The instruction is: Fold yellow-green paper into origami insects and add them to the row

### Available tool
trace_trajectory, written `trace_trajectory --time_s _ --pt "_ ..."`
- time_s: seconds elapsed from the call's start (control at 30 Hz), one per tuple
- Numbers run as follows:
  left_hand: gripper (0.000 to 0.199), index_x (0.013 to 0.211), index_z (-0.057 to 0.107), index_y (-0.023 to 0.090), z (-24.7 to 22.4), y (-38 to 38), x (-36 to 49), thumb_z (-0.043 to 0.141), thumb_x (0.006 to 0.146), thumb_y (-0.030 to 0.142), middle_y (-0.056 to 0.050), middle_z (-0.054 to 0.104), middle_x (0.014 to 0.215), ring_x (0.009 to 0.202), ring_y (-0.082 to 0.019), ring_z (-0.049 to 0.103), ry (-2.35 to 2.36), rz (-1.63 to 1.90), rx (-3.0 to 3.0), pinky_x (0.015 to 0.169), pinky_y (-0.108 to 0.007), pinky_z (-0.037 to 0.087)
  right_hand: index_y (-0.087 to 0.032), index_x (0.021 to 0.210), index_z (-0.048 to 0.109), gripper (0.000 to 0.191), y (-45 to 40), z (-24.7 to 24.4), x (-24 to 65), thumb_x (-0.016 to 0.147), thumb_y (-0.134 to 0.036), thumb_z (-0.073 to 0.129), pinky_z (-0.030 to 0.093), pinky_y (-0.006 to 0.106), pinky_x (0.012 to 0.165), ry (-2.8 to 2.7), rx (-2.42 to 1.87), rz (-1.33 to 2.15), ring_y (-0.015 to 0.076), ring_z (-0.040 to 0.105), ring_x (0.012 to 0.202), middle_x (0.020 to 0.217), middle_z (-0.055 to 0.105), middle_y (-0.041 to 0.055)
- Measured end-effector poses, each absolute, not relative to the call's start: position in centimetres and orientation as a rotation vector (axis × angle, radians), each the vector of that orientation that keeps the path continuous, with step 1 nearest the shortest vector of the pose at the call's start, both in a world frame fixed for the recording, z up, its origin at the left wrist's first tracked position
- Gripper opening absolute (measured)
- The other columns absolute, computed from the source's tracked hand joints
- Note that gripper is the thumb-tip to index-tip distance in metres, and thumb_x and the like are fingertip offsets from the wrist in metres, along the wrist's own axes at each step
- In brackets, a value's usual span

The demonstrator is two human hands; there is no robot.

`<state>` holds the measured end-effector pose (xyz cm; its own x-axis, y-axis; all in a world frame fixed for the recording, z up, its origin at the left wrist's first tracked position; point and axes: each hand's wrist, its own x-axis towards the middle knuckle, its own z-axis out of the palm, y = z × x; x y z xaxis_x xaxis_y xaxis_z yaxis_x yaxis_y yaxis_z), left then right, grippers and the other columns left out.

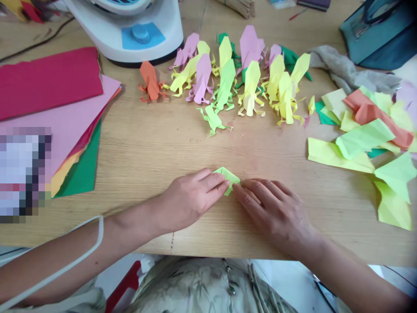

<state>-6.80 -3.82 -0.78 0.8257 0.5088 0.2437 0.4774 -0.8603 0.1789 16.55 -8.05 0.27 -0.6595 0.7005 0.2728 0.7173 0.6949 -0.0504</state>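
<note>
A small folded piece of light green paper (227, 174) lies on the wooden table near its front edge. My left hand (192, 198) grips it from the left, fingers pressed together on its surface. From the right, my right hand (276, 208) touches the paper's right corner with thumb and index fingertips, its fingers held close together. Part of the paper is hidden under my left fingers. Beyond it sits a small light green folded figure (213, 119), in front of rows of paper figures in yellow, pink, green and orange.
Coloured sheets (81, 169) are stacked at the left, near a blurred device (16, 174). A white fan base (140, 32) stands behind. Loose paper scraps (355, 148), a grey cloth (345, 67) and a teal bag (381, 34) are at the right.
</note>
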Motion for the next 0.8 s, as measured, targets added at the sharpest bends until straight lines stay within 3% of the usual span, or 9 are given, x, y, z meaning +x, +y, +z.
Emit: trace_trajectory --time_s 0.17,0.4,0.63,0.8 --pt "0.032 0.127 0.056 0.019 -0.6 -3.9 -6.6 0.043 0.098 0.015 -0.005 0.066 0.112 0.108 -0.019 0.060 0.801 0.424 2.918 0.093 -0.028 0.051 -0.017 0.111 0.064 0.024 -7.9 -0.2 16.3 0.096 -0.014 0.045 0.047 0.036 0.069 -2.631 -1.197 -0.106 0.0215 0.059 0.079 0.094 0.067 0.0103" --pt "0.038 0.132 0.052 0.023 -0.8 -4.0 -6.5 0.037 0.099 0.013 -0.004 0.065 0.113 0.111 -0.018 0.058 0.823 0.397 2.943 0.094 -0.029 0.048 -0.015 0.121 0.058 0.027 -8.1 -0.6 16.6 0.095 -0.014 0.048 0.048 0.038 0.074 -2.599 -1.221 0.048 0.0230 0.059 0.086 0.102 0.065 0.0120" --pt "0.037 0.133 0.051 0.018 -0.8 -4.2 -5.4 0.047 0.097 0.017 -0.006 0.064 0.104 0.101 -0.020 0.058 0.899 0.353 2.976 0.079 -0.029 0.050 -0.015 0.107 0.061 0.017 -8.1 -0.7 16.8 0.094 -0.012 0.051 0.048 0.036 0.074 -2.568 -1.237 0.054 0.0224 0.059 0.087 0.098 0.063 0.0119" --pt "0.028 0.123 0.057 0.015 -0.6 -3.8 -6.0 0.047 0.096 0.014 -0.006 0.065 0.104 0.100 -0.018 0.059 0.819 0.449 2.903 0.089 -0.029 0.051 -0.015 0.108 0.061 0.017 -8.0 -0.6 16.8 0.093 -0.013 0.053 0.048 0.035 0.073 -2.569 -1.199 0.072 0.0206 0.059 0.084 0.097 0.065 0.0100"
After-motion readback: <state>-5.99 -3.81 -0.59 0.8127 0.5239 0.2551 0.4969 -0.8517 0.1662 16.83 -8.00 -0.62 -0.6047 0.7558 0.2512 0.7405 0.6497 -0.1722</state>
